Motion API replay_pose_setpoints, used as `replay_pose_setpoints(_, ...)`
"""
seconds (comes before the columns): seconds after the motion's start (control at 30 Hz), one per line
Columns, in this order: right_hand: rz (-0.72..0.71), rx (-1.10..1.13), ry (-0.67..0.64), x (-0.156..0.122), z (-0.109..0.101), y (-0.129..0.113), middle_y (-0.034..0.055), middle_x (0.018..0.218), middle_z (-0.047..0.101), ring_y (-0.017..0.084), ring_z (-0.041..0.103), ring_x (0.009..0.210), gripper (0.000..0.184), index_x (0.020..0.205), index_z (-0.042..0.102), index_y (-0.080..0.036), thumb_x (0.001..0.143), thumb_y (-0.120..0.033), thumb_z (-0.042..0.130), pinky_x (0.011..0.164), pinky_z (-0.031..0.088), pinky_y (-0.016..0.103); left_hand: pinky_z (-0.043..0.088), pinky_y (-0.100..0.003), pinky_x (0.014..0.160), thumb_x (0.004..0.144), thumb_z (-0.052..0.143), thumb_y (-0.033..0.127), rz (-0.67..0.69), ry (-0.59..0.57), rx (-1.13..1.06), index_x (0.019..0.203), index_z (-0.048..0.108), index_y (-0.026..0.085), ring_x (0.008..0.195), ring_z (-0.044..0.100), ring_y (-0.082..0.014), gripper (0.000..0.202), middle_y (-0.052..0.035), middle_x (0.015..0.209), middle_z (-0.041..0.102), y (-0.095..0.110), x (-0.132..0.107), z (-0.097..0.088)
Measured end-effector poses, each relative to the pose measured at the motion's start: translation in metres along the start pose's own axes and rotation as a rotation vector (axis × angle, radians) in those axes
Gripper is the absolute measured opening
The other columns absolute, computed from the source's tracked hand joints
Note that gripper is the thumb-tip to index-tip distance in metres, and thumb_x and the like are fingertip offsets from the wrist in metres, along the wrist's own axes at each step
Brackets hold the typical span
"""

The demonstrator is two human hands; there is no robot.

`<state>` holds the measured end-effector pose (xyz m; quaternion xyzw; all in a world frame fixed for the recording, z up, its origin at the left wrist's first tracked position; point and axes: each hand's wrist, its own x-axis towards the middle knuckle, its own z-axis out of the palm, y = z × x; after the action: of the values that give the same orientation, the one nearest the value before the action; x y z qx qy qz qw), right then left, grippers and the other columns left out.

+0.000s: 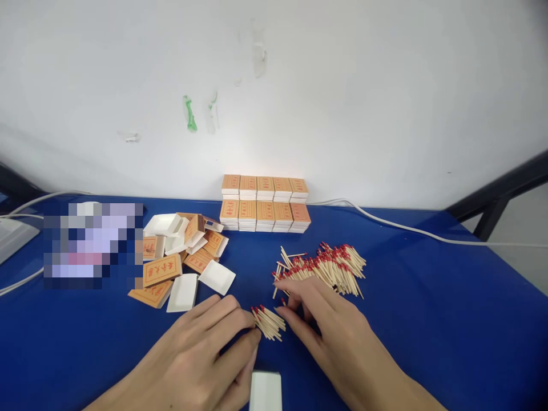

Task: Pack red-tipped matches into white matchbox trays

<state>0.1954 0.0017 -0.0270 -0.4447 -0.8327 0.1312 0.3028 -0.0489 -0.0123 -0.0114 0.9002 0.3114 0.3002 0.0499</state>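
A small bundle of matches with red heads lies on the blue table in front of me. My left hand is at the bundle's left side, fingers curled and tips together against it; whether a match is pinched there is hidden. On the other side, my right hand has thumb and forefinger apart. Its forefinger reaches the left edge of a large loose pile of matches, and one red match head shows near the thumb. Below the bundle stands a white matchbox tray, partly cut off by the frame.
A heap of orange matchbox sleeves and white trays lies to the left. Stacked matchboxes stand in two rows against the wall. A white cable runs along the back right, and a blurred-out object sits far left.
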Motion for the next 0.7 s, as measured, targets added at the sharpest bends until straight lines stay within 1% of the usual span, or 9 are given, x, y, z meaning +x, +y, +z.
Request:
replay_pose_setpoints(0.13,-0.055,-0.05,0.014,0.001,0.007,-0.001,0.0058,0.106,0.076,0.021,0.078,0.091,0.018,0.128,0.067,-0.021,0.115,-0.017,0.055,0.077,0.065,0.032,0.067,-0.037,0.087,0.104,0.056,0.006,0.017,0.015,0.005,0.096,0.074,0.017,0.092,0.074,-0.0223,0.023,-0.0068,0.095,0.077,0.001,-0.001,0.0)
replay_pose_setpoints(0.27,-0.026,-0.032,0.062,0.001,0.009,-0.004,0.0049,0.104,0.075,0.019,0.076,0.086,0.017,0.127,0.068,-0.021,0.116,-0.022,0.055,0.073,0.063,0.03,0.067,-0.039,0.089,0.104,0.057,0.005,0.017,0.012,0.002,0.095,0.072,0.015,0.094,0.074,-0.0228,0.021,-0.0071,0.099,0.078,0.002,-0.001,-0.001)
replay_pose_setpoints(0.33,-0.01,-0.04,0.092,0.0,0.008,-0.004,0.0051,0.105,0.075,0.02,0.076,0.089,0.015,0.122,0.07,-0.021,0.115,-0.021,0.058,0.076,0.063,0.03,0.067,-0.038,0.089,0.104,0.057,0.004,0.009,-0.003,0.003,0.094,0.072,0.015,0.093,0.074,-0.0224,0.021,-0.0067,0.098,0.078,0.003,0.0,-0.002)
replay_pose_setpoints(0.43,-0.014,-0.101,0.135,0.0,0.007,-0.002,0.0054,0.106,0.074,0.02,0.074,0.093,0.014,0.114,0.073,-0.022,0.112,-0.015,0.061,0.08,0.061,0.031,0.067,-0.038,0.087,0.104,0.057,0.003,0.002,-0.004,-0.003,0.098,0.074,0.015,0.092,0.074,-0.0219,0.022,-0.0065,0.097,0.078,0.003,0.0,-0.002)
replay_pose_setpoints(0.5,-0.007,-0.14,0.157,0.002,0.008,-0.001,0.0045,0.101,0.073,0.02,0.071,0.09,0.013,0.105,0.074,-0.022,0.11,-0.015,0.064,0.076,0.058,0.031,0.067,-0.038,0.087,0.104,0.057,0.004,0.01,0.007,-0.013,0.099,0.074,0.015,0.092,0.074,-0.0223,0.022,-0.0068,0.098,0.078,0.002,0.0,-0.001)
replay_pose_setpoints(0.6,0.039,-0.208,0.197,0.006,0.013,-0.003,0.0034,0.091,0.069,0.021,0.068,0.085,0.015,0.09,0.071,-0.021,0.105,-0.021,0.074,0.066,0.052,0.031,0.066,-0.039,0.086,0.104,0.056,0.004,0.01,0.005,-0.009,0.092,0.071,0.016,0.093,0.074,-0.0228,0.023,-0.0067,0.098,0.078,0.002,0.001,-0.001)
replay_pose_setpoints(0.63,0.056,-0.239,0.211,0.007,0.016,-0.003,0.0035,0.089,0.068,0.022,0.067,0.085,0.018,0.087,0.07,-0.021,0.102,-0.022,0.078,0.063,0.05,0.032,0.066,-0.039,0.087,0.105,0.055,0.005,0.011,0.007,-0.002,0.09,0.07,0.017,0.093,0.075,-0.023,0.024,-0.0065,0.098,0.079,0.002,0.001,-0.002)
replay_pose_setpoints(0.7,0.083,-0.294,0.229,0.009,0.02,-0.005,0.0039,0.089,0.068,0.023,0.067,0.084,0.019,0.086,0.069,-0.021,0.099,-0.024,0.082,0.059,0.047,0.033,0.066,-0.038,0.088,0.106,0.054,0.005,0.016,0.016,0.011,0.092,0.071,0.017,0.093,0.075,-0.0229,0.025,-0.006,0.098,0.079,0.002,0.003,-0.004)
